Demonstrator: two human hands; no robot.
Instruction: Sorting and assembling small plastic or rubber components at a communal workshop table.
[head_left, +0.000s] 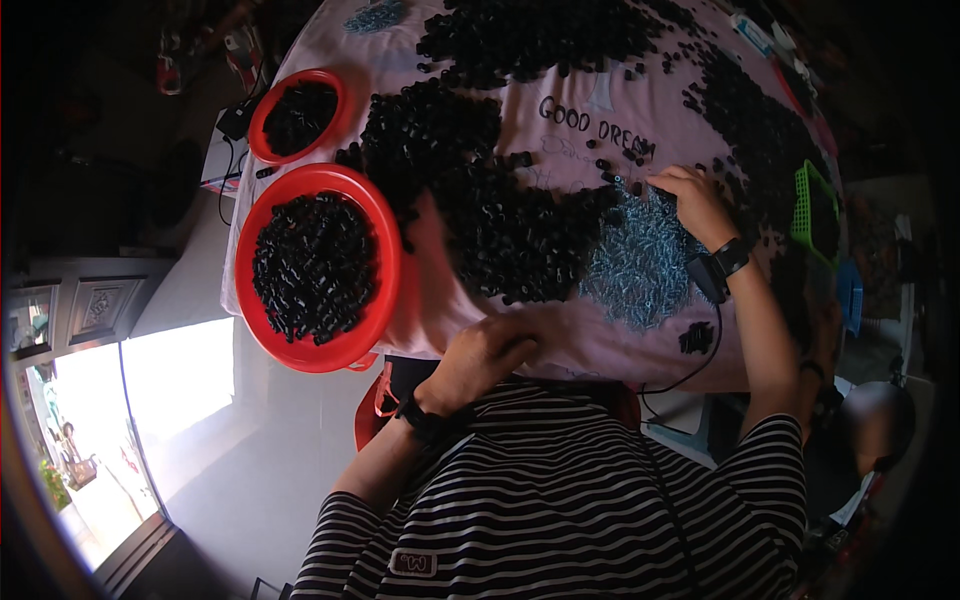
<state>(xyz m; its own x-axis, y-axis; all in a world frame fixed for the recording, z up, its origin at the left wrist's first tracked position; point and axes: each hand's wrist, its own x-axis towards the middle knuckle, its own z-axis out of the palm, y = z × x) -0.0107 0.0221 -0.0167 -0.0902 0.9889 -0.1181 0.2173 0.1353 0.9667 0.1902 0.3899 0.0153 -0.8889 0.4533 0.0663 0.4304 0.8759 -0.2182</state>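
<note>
Striped-shirted torso fills the lower frame; above it the left hand (487, 355) rests at the near edge of the table (440, 240), fingers curled closed, whether it holds anything cannot be told. Right hand (693, 200) lies on the far side of a pile of silver screws (640, 265) near the table's right edge, fingers bent down and pinching among the screws and loose black plastic parts (510, 235). Black parts cover most of the pink cloth. At the left edge, a large red bowl (385, 300) holds black parts; a smaller red bowl (262, 118) behind it holds more. A green basket (808, 200) stands at the right edge.
</note>
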